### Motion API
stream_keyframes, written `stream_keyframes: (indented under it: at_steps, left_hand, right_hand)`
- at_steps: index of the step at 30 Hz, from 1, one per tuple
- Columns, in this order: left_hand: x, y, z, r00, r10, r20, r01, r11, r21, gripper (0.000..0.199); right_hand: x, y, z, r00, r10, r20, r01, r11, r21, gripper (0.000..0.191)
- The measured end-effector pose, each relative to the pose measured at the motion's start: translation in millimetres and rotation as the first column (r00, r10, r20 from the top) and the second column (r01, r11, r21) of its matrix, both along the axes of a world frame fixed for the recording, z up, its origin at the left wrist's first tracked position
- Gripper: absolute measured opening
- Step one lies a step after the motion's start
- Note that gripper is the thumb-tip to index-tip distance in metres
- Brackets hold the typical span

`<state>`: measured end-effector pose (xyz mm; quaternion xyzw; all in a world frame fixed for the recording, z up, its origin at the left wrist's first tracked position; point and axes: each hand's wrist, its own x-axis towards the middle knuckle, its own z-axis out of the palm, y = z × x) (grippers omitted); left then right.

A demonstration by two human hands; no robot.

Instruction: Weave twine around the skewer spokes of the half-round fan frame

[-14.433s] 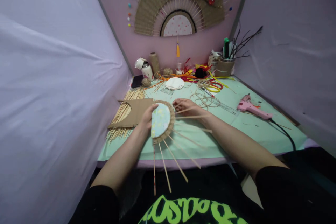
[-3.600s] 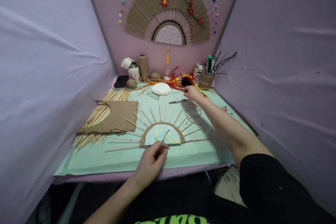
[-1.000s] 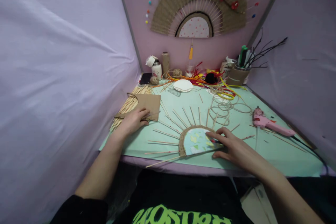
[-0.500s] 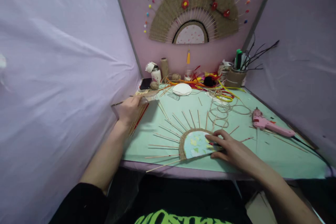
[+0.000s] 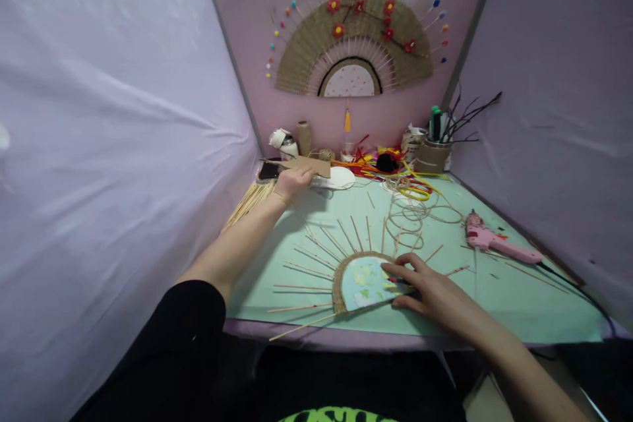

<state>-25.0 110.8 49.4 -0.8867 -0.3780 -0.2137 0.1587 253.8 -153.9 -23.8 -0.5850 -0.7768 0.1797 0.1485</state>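
My left hand (image 5: pixel 295 182) is at the back left of the table, its fingers closed on a flat piece of brown cardboard (image 5: pixel 316 166). Something clear, perhaps plastic, shows beneath the cardboard; I cannot make it out. In front of me lies a half-round fan base (image 5: pixel 363 283), pale blue with yellow and green patches and a twine-wrapped rim. Thin wooden sticks (image 5: pixel 302 287) spread outward from it. My right hand (image 5: pixel 420 287) rests over its right side, index finger and thumb touching it. Between those fingers shows a slim dark pen (image 5: pixel 394 281) with a reddish tip, partly hidden.
A pink glue gun (image 5: pixel 499 241) with a cord lies at the right. Loose twine (image 5: pixel 408 214) and yellow-handled scissors (image 5: pixel 415 194) are behind the fan base. A bundle of sticks (image 5: pixel 250 201) lies left. A finished fan (image 5: pixel 356 26) hangs on the back wall.
My left hand has moved right and away from me, carrying the cardboard off the stick bundle toward the white oval disc. My right hand stays on the fan base. The view has tilted up.
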Motion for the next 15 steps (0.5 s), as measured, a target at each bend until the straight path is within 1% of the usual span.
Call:
stream_keyframes:
  at_steps: [2, 4, 6, 8, 9, 11, 13, 15]
  left_hand:
    - [11.4, 5.3, -9.4, 1.000, -0.005, -0.026, 0.004, 1.000, -0.028, 0.029]
    - [20.9, 6.9, -15.1, 0.999, -0.005, -0.037, 0.004, 0.999, -0.040, 0.030]
    - [28.7, 7.2, -15.2, 0.999, 0.019, -0.042, -0.021, 0.999, -0.046, 0.029]
    - [35.1, 7.7, -8.2, 0.996, 0.070, -0.062, -0.073, 0.996, -0.053, 0.026]
    - [38.0, 7.9, -1.8, 0.993, 0.095, -0.067, -0.099, 0.994, -0.050, 0.025]
    - [43.4, 7.1, 16.7, 0.989, 0.132, -0.061, -0.134, 0.990, -0.033, 0.025]
    - [49.3, 3.4, 42.4, 0.982, 0.181, -0.043, -0.181, 0.983, 0.003, 0.025]
    - [55.5, -4.5, 73.9, 0.972, 0.233, -0.009, -0.232, 0.971, 0.048, 0.026]
  right_hand:
    - [-0.5, 0.7, 0.1, 1.000, -0.002, -0.008, 0.002, 1.000, -0.002, 0.050]
    - [-0.8, 1.4, -0.2, 1.000, -0.004, -0.017, 0.004, 1.000, 0.000, 0.051]
    - [-0.7, 1.7, -0.6, 1.000, -0.007, -0.019, 0.007, 1.000, 0.002, 0.051]
    - [-0.6, 1.6, -1.0, 1.000, -0.012, -0.019, 0.012, 1.000, 0.006, 0.051]
    - [-0.6, 1.6, -1.2, 1.000, -0.013, -0.020, 0.013, 1.000, 0.007, 0.050]
    - [-0.7, 1.6, -1.8, 1.000, -0.014, -0.023, 0.015, 1.000, 0.013, 0.050]
    - [-0.8, 1.7, -2.5, 1.000, -0.017, -0.022, 0.017, 1.000, 0.013, 0.049]
    - [-0.8, 1.8, -2.9, 1.000, -0.020, -0.017, 0.021, 1.000, 0.010, 0.049]
